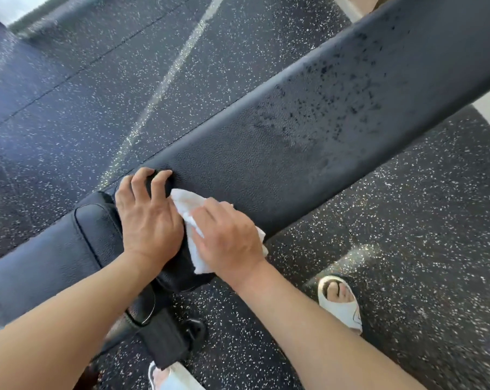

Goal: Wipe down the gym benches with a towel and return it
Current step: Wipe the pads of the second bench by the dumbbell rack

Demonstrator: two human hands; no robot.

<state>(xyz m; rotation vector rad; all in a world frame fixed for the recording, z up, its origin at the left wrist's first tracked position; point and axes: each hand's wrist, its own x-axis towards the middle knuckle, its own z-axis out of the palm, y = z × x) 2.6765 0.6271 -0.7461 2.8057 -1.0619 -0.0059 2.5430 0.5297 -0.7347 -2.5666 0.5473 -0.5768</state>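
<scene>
A long black padded bench back (308,130) runs from the lower left to the upper right, with dark wet droplets on its upper right part. A separate black seat pad (58,249) lies to its left. My left hand (146,218) rests on the near end of the long pad, its fingers curled over the pad's edge. My right hand (229,240) presses a white towel (189,218) flat on the pad beside the left hand. Most of the towel is hidden under my right hand.
The bench's black metal frame and a knob (165,333) stand below the pads. My feet in white slippers (341,302) are on the black speckled rubber floor (125,88). A pale line crosses the floor beyond the bench.
</scene>
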